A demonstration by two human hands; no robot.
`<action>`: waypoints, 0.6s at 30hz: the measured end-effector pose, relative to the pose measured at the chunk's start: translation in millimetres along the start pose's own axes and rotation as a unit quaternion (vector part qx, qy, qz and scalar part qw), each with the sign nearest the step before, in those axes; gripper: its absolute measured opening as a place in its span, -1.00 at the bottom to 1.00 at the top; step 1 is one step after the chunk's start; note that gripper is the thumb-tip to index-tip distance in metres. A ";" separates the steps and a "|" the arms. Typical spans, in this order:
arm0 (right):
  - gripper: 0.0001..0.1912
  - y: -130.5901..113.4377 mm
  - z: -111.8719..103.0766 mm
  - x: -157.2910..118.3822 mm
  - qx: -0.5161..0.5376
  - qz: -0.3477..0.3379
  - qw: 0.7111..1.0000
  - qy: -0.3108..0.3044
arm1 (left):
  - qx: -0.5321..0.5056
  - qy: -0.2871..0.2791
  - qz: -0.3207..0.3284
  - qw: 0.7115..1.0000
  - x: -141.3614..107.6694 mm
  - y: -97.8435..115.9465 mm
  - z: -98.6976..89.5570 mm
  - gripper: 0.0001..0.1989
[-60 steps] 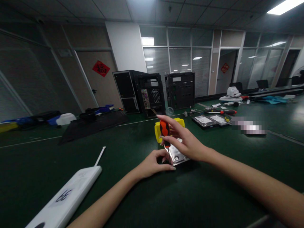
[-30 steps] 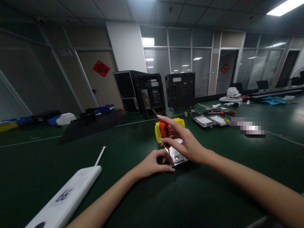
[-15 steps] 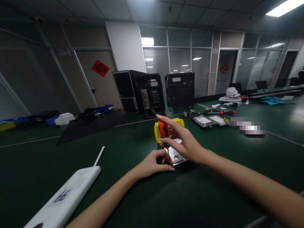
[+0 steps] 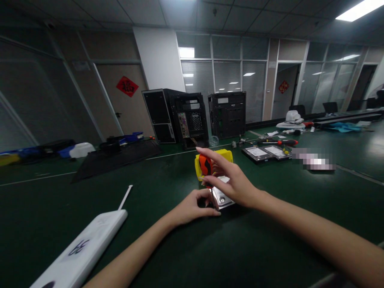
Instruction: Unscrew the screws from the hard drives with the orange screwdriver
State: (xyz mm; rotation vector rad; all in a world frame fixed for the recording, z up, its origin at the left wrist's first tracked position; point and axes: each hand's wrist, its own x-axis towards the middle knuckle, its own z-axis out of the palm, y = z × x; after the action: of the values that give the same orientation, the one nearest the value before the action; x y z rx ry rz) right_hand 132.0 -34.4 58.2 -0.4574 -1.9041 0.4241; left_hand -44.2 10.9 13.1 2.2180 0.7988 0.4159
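Note:
An orange and black screwdriver [image 4: 206, 165] stands nearly upright in my right hand [image 4: 232, 178], its handle between thumb and fingers. Its shaft points down at the near left corner of a silver hard drive [image 4: 222, 199] on the green table [image 4: 168, 176]. My left hand [image 4: 195, 209] grips that corner, thumb along the near edge and fingers round the left side, close to the screwdriver's tip. What the tip touches is too small to tell. Just behind the drive is a yellow object [image 4: 225, 154], partly covered by my right hand.
Two hard drives [image 4: 255, 153] and a red and black screwdriver [image 4: 288, 142] lie at the right. Black computer cases [image 4: 227, 114] stand at the back. A white device marked with writing [image 4: 87, 244] is at the near left, a black mat [image 4: 114, 160] behind it.
The screwdriver and my right fingers have shifted very slightly left. My left hand and the hard drive have stayed in place.

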 end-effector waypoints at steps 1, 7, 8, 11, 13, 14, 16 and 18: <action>-0.37 -0.1 0.1 0.0 0.001 0.002 1.000 0.002 | 0.001 -0.001 0.004 1.000 0.2 -0.1 -0.2 -0.73; -0.40 0.3 -1.2 0.6 -0.003 -0.006 1.000 0.002 | -0.002 -0.005 0.008 1.000 0.4 1.1 -0.7 -0.75; -0.40 0.6 -1.4 0.7 -0.005 -0.007 1.000 0.003 | -0.002 -0.006 0.007 1.000 0.2 1.8 -0.8 -0.75; -0.39 1.4 -1.7 0.7 -0.006 -0.011 1.000 0.006 | -0.006 -0.011 0.005 1.000 -0.2 3.0 -1.1 -0.75; -0.39 1.3 -1.7 0.7 -0.005 -0.011 1.000 0.005 | -0.009 -0.010 0.003 1.000 -0.3 2.7 -1.0 -0.76; -0.38 1.0 -1.6 0.7 -0.005 -0.009 1.000 0.004 | -0.011 -0.009 0.005 1.000 -0.2 2.2 -0.9 -0.76; -0.39 0.2 -1.6 0.6 -0.007 -0.007 1.000 0.001 | -0.014 -0.005 0.014 1.000 0.2 1.2 -0.4 -0.78; -0.39 -0.6 -1.5 0.5 -0.012 -0.011 1.000 0.002 | -0.015 -0.001 0.020 1.000 0.6 0.3 0.1 -0.80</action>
State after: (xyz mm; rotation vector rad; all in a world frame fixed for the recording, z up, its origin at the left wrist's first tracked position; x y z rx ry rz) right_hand 133.1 -34.5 59.3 -0.4515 -1.9113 0.3853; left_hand -43.5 11.1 13.3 2.2091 0.7442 0.4419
